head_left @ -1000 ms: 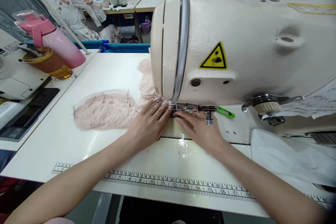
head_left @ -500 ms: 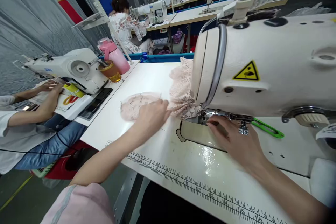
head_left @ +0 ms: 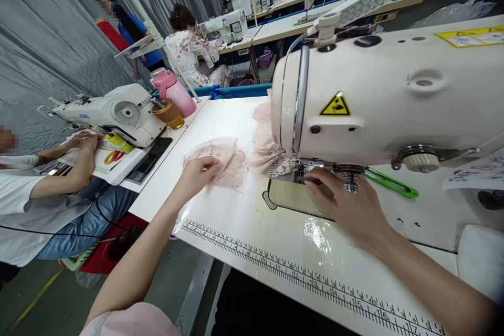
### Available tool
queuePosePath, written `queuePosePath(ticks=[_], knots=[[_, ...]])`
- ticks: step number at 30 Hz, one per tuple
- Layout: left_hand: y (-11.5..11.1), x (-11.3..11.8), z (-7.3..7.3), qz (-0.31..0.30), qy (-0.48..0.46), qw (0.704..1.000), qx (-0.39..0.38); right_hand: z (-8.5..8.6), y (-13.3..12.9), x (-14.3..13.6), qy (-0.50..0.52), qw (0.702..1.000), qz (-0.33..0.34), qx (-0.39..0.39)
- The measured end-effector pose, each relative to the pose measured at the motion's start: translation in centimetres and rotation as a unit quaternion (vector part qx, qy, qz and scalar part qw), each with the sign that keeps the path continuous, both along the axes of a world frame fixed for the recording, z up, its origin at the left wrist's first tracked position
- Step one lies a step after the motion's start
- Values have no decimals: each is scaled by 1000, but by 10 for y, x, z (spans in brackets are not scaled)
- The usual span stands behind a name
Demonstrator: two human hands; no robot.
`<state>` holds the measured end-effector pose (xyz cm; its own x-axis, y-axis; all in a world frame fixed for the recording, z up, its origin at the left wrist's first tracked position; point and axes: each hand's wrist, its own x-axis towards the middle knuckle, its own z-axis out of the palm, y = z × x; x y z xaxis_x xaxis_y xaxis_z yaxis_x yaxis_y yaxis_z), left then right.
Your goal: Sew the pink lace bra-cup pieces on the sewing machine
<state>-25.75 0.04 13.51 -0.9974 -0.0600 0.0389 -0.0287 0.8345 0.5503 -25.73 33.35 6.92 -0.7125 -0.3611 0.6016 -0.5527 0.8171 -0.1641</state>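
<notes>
Left hand (head_left: 197, 172) rests on the near edge of the pink lace piece (head_left: 224, 163), fingers curled over it, grip pinching the lace against the bench (head_left: 236, 220). Lace is thin, openwork, a rounded patch lying flat with loose dark thread ends sticking out of its rim. A second bunch of the same lace (head_left: 268, 152) runs ruffled and gathered from there under the sewing machine (head_left: 386, 94) head.

Right hand (head_left: 346, 205) lies palm-down on the glossy machine bed, fingertips (head_left: 311, 177) at the metal presser foot (head_left: 303, 168), touching the lace edge there. Fingers flat, grip holding nothing, just pressing.

Machine body is cream, pebbled enamel, with a yellow triangular warning sticker (head_left: 335, 105). A green plastic loop tool (head_left: 388, 182) lies behind the right hand under the machine arm. A printed ruler strip (head_left: 299, 278) runs along the bench front edge.

At the left, another person's hands (head_left: 84, 142) work at a smaller white machine (head_left: 114, 113); a pink bottle (head_left: 175, 92) and an amber cup (head_left: 167, 113) stand beside it. Yellow-handled scissors (head_left: 114, 156) lie near those hands.
</notes>
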Motion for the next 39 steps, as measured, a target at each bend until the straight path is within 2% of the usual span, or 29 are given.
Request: queuePosePath(ticks=[6, 11, 15, 18, 21, 23, 25, 27, 28, 30, 31, 34, 36, 37, 39], knots=[[-10, 3, 4, 34, 10, 992, 118, -1, 0, -1, 4, 999, 25, -28], [-18, 1, 10, 32, -5, 980, 195, -1, 1, -2, 21, 999, 32, -30], [-25, 1, 14, 33, -21, 971, 234, -1, 0, -4, 24, 998, 39, -36], [-29, 3, 14, 58, -7, 970, 236, -2, 0, -4, 17, 998, 38, -45], [-37, 0, 15, 124, 74, 966, 215, -4, 1, -4, 7, 998, 34, -48], [-46, -4, 21, 193, 171, 948, 186, -4, 1, -3, 0, 998, 34, -46], [-58, -8, 33, 264, 287, 910, 140, -4, 1, -3, -8, 998, 34, -45], [-68, -10, 50, 312, 395, 860, 84, -3, 1, -2, -14, 999, 32, -42], [-70, -9, 58, 322, 434, 839, 59, -2, 0, -1, -13, 999, 30, -38], [-66, -2, 74, 306, 470, 827, 18, -1, 0, -1, 1, 999, 24, -27], [-59, 5, 79, 287, 473, 833, 2, 0, 0, -1, 13, 999, 20, -22], [-21, 32, 86, 167, 406, 898, -33, 0, -1, -2, 25, 999, 12, -16], [13, 51, 84, 67, 319, 945, 29, 0, 0, -2, 5, 1000, 10, -21], [29, 58, 81, 56, 253, 962, 81, 0, 0, -2, -9, 1000, 10, -25], [57, 61, 71, 29, 153, 976, 152, 2, 1, -1, -31, 999, 8, -37]])
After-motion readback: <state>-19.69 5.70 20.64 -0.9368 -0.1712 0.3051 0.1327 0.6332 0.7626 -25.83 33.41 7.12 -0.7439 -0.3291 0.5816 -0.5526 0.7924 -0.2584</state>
